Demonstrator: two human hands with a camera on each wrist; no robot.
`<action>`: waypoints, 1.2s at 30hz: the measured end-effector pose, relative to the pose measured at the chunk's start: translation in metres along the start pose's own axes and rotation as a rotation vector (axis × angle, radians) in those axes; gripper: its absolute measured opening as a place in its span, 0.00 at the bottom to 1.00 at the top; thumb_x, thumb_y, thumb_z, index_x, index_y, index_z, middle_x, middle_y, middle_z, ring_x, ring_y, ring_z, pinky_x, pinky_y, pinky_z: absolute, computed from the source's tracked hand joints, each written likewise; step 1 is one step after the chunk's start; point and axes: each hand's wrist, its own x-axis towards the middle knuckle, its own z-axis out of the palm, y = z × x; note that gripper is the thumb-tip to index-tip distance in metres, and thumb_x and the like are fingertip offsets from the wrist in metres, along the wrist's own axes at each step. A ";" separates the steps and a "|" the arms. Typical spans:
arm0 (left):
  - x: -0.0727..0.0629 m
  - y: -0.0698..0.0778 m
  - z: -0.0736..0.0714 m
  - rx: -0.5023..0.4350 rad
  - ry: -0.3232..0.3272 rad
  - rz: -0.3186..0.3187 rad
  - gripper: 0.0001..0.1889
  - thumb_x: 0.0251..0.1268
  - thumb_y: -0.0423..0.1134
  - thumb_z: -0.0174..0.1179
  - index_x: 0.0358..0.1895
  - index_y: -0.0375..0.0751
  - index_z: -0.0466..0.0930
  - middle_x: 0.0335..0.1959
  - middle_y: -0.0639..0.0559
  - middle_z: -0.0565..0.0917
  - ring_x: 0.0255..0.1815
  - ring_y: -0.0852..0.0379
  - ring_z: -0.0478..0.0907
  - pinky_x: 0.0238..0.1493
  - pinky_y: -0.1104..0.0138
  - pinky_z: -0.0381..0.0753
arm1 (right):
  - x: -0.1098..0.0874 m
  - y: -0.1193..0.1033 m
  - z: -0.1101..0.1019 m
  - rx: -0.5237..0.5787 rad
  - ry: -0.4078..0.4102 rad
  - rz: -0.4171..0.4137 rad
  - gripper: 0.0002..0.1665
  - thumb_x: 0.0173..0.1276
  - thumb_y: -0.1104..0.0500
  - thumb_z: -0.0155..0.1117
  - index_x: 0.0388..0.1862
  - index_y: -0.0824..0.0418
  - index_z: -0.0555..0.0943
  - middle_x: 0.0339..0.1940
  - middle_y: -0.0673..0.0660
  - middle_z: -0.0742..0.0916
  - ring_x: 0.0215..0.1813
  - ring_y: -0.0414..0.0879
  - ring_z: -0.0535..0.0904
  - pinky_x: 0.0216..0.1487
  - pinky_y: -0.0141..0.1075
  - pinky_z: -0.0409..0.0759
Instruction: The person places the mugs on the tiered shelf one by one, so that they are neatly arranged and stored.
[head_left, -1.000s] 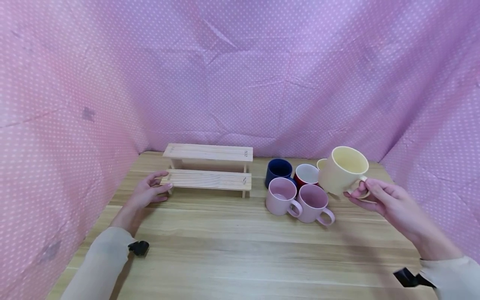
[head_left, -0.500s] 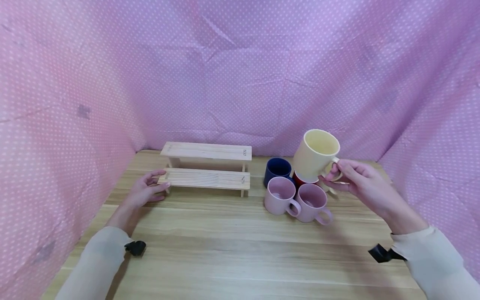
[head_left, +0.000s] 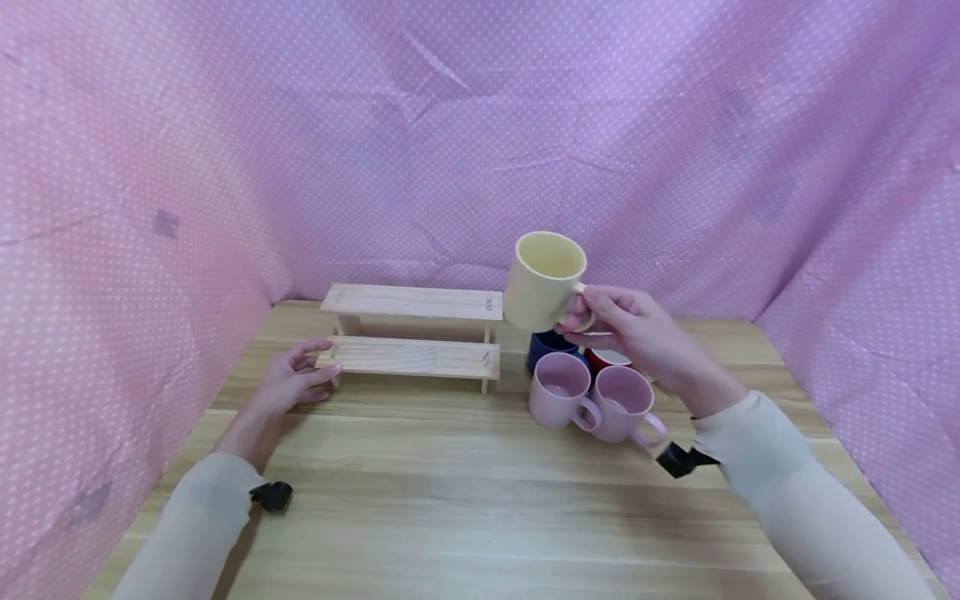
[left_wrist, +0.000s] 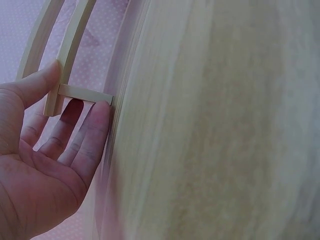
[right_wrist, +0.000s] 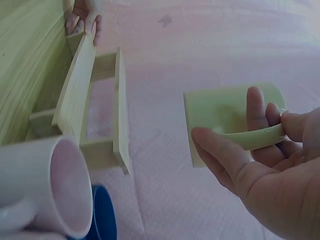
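My right hand (head_left: 637, 329) grips a pale yellow mug (head_left: 542, 287) by its handle, held upright in the air between the wooden two-step shelf and the other mugs. In the right wrist view the fingers curl through the mug's handle (right_wrist: 257, 137). My left hand (head_left: 288, 383) holds the left end of the shelf's lower step (head_left: 412, 357). In the left wrist view its thumb (left_wrist: 42, 82) lies on the board while the fingers reach around the end leg (left_wrist: 85, 94). The shelf's upper step (head_left: 412, 302) stands behind.
Right of the shelf stand two pink mugs (head_left: 551, 404), with a dark blue mug (head_left: 542, 354) and a red mug with a white inside (head_left: 609, 358) behind them, partly covered by my right hand and the yellow mug. Pink dotted cloth (head_left: 420, 167) surrounds the wooden table (head_left: 420, 500).
My right hand has carried the yellow mug left and upward, from the right side of the mug group to near the shelf's right end. My left hand has stayed at the shelf.
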 end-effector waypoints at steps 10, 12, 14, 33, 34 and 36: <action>-0.005 -0.002 -0.004 0.004 -0.014 0.005 0.38 0.70 0.39 0.67 0.77 0.38 0.58 0.62 0.35 0.64 0.43 0.58 0.82 0.50 0.56 0.88 | 0.059 0.001 0.061 0.093 -0.040 0.014 0.17 0.84 0.57 0.49 0.48 0.72 0.75 0.51 0.66 0.84 0.60 0.58 0.80 0.64 0.50 0.80; -0.006 -0.003 -0.004 0.002 -0.007 0.004 0.38 0.70 0.39 0.67 0.77 0.38 0.58 0.64 0.34 0.62 0.44 0.59 0.81 0.50 0.56 0.88 | 0.070 0.001 0.071 0.098 -0.053 0.020 0.17 0.84 0.57 0.50 0.47 0.72 0.75 0.52 0.68 0.83 0.60 0.57 0.80 0.64 0.49 0.80; -0.005 -0.004 -0.003 -0.005 -0.006 0.006 0.38 0.69 0.40 0.68 0.77 0.39 0.58 0.67 0.31 0.58 0.44 0.58 0.80 0.50 0.56 0.88 | 0.080 0.002 0.080 0.091 -0.059 0.031 0.17 0.84 0.56 0.50 0.47 0.71 0.76 0.53 0.68 0.83 0.61 0.58 0.80 0.63 0.47 0.82; 0.001 0.002 0.006 0.015 -0.018 0.002 0.39 0.68 0.43 0.69 0.77 0.40 0.60 0.58 0.38 0.65 0.43 0.59 0.81 0.49 0.57 0.88 | 0.153 0.017 0.143 0.033 -0.025 0.121 0.22 0.83 0.51 0.53 0.50 0.72 0.79 0.55 0.64 0.81 0.56 0.62 0.83 0.58 0.46 0.85; 0.000 0.002 0.006 0.010 -0.007 -0.002 0.39 0.68 0.42 0.69 0.77 0.40 0.60 0.57 0.40 0.66 0.42 0.59 0.81 0.49 0.57 0.89 | 0.155 0.018 0.147 0.031 -0.034 0.118 0.22 0.83 0.51 0.52 0.50 0.72 0.79 0.54 0.64 0.81 0.56 0.61 0.83 0.59 0.47 0.84; -0.004 0.002 0.004 0.001 0.007 -0.015 0.38 0.69 0.41 0.69 0.77 0.39 0.59 0.54 0.42 0.66 0.41 0.60 0.81 0.48 0.57 0.89 | 0.160 0.020 0.156 0.033 -0.051 0.115 0.22 0.83 0.51 0.52 0.50 0.72 0.79 0.53 0.63 0.81 0.56 0.60 0.82 0.60 0.48 0.84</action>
